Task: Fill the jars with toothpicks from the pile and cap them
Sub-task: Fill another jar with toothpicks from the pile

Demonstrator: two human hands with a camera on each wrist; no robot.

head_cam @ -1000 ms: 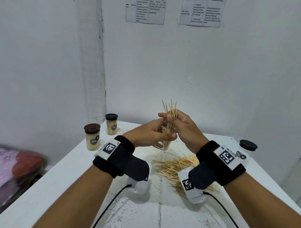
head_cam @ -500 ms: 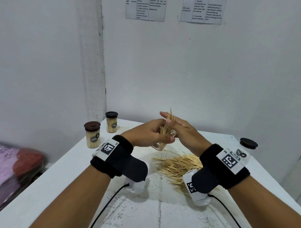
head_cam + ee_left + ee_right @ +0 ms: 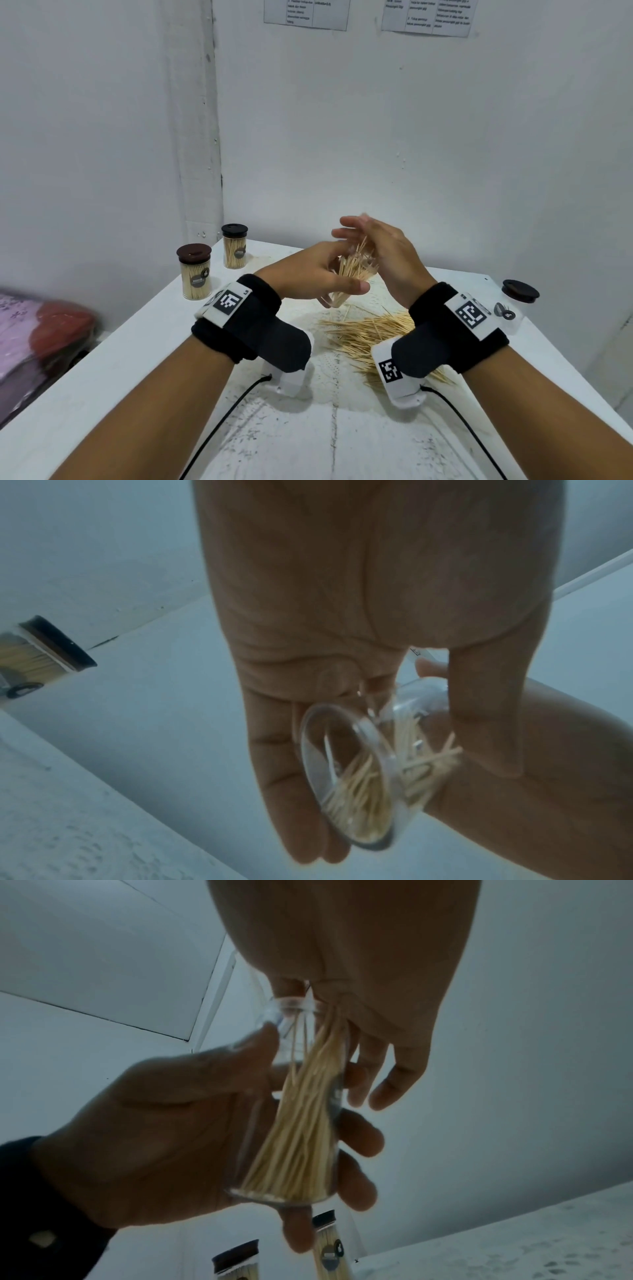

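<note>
— Holding what, exactly, was the left hand (image 3: 310,274)?

— A clear jar (image 3: 294,1123), uncapped, lifted above the counter (image 3: 137,359) at about twelve o'clock from the person. Its fingers (image 3: 356,1139) and thumb were curled round the glass, and the jar leaned toward one o'clock.

— And the right hand (image 3: 387,253)?

— Over the jar's mouth, palm against the tips of the toothpicks (image 3: 301,1123) standing in it. Its fingers (image 3: 394,1080) were stretched out and relaxed, gripping nothing.

— Where was the pile (image 3: 370,330)?

— Loose on the counter right under the hands, spreading toward four o'clock, partly hidden by the right wristband.

— Any other jars?

— Two filled ones at ten o'clock, near the corner of the wall: a brown-capped jar (image 3: 195,272) and, just behind it, a black-capped jar (image 3: 234,246), both upright. A further jar (image 3: 512,313) stood at two o'clock with a dark cap (image 3: 520,291) on it; I could not tell what it held.
</note>
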